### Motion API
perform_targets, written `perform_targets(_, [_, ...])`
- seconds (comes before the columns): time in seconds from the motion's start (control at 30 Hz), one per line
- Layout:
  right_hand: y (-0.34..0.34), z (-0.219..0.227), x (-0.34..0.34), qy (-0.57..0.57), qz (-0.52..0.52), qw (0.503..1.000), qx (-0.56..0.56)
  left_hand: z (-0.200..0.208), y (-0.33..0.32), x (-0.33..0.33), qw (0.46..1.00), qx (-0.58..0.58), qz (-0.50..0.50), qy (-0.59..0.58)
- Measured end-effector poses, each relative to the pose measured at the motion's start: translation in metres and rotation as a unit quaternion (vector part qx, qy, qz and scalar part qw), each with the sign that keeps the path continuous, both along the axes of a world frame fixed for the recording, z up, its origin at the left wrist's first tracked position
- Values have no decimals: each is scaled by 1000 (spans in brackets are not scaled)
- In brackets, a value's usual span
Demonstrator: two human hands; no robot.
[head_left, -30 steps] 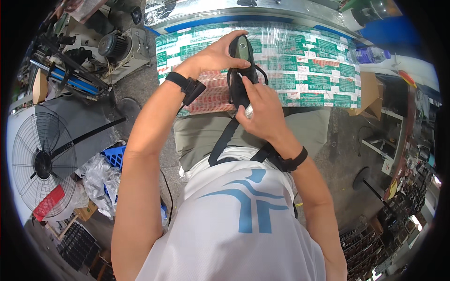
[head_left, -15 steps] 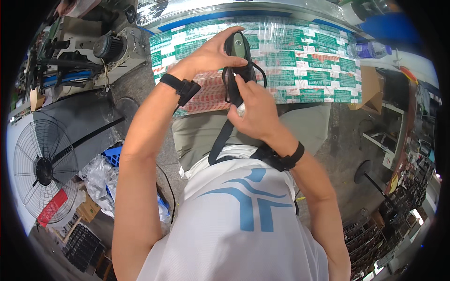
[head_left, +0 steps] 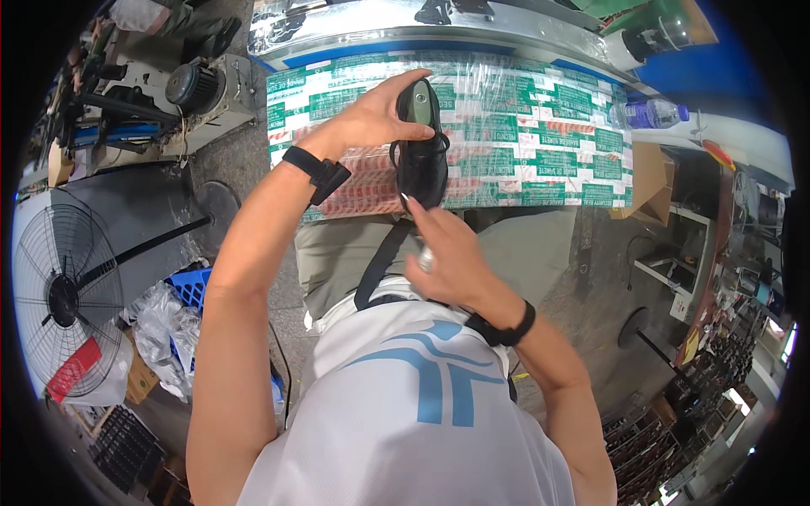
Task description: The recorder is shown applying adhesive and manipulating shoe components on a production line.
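A black shoe [head_left: 423, 173] with black laces and a green insole [head_left: 420, 103] stands over the taped surface, its toe end towards me. My left hand [head_left: 381, 114] is closed round the heel opening, thumb on one side and fingers on the other. Just below the toe is my right hand [head_left: 456, 257], slightly blurred, its fingers curled round a slim pale tool [head_left: 424, 258]. The tool's white tip [head_left: 406, 198] shows by the index finger, close to the toe. Its kind cannot be made out.
Green and white printed tape covers the work surface [head_left: 523, 156]. A clear bottle [head_left: 656, 115] stands at its right end, above a cardboard box [head_left: 648, 181]. Beyond runs a shiny belt with dark shoes [head_left: 451, 10]. A floor fan [head_left: 63, 299] is at left.
My right hand has drawn back towards me, from the laces to the toe end, uncovering the shoe's upper. My left hand keeps its hold on the heel.
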State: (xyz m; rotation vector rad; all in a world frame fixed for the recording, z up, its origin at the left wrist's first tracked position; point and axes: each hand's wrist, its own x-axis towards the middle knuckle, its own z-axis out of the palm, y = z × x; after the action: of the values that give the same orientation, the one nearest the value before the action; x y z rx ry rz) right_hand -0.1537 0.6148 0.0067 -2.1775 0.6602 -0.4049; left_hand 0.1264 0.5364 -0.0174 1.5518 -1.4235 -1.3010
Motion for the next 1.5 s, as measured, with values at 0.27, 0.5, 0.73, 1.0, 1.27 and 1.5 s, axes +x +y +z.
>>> perform_targets(0.27, [-42, 13, -11, -10, -109, 994, -20, -26, 2, -2, 999, -18, 20, -41])
perform_targets(0.5, [-63, -8, 3, 2, -94, 995, -39, -16, 4, -7, 999, -10, 17, -36])
perform_targets(0.73, [-68, -10, 3, -29, -104, 993, -50, -19, 2, -8, 999, -29, 20, -29])
perform_targets(1.0, [-69, -4, -7, 65, -73, 995, -8, -25, 5, -9, 998, -31, 34, -41])
perform_targets(1.27, [-65, -11, -5, 5, -70, 995, -75, -28, 5, -15, 999, -31, 36, -26])
perform_targets(1.5, [-63, -6, -3, -17, -75, 996, -55, -23, 5, -17, 996, -53, 56, -46])
